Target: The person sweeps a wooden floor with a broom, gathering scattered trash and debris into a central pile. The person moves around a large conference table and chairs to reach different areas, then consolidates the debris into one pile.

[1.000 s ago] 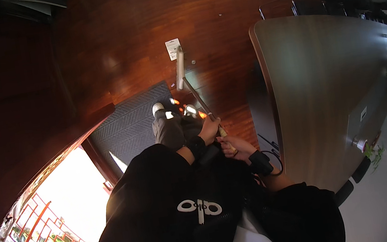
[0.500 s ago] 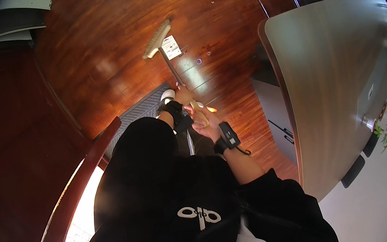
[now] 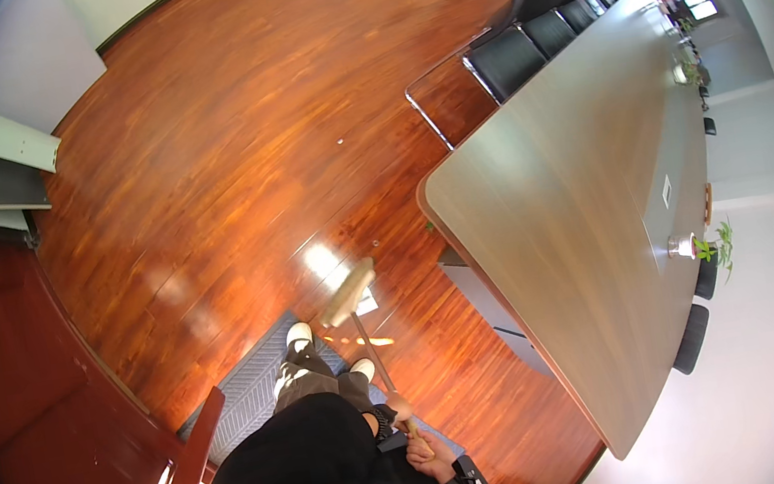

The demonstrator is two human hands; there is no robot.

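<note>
Both my hands are closed around the thin brown handle of a broom [image 3: 373,351]. My left hand [image 3: 399,406] grips further along the shaft, and my right hand [image 3: 429,454] holds the pale end closer to my body. The wide beige broom head [image 3: 348,292] points away from me, just past my shoes. Partly behind it, a white card [image 3: 367,302] lies on the floor; the head covers some of it. Whether the bristles touch the floor, I cannot tell.
A long wooden table [image 3: 540,187] stands to my right, with black chairs [image 3: 507,61] along its far side. Under my feet is a grey mat [image 3: 243,407]. A reddish door [image 3: 33,369] is at left. Tiny white bits [image 3: 340,141] dot the wooden floor [image 3: 226,186].
My view has tilted up, so more floor and table show, and hands and broom sit lower in the picture. Both hands have kept their hold on the broom.
</note>
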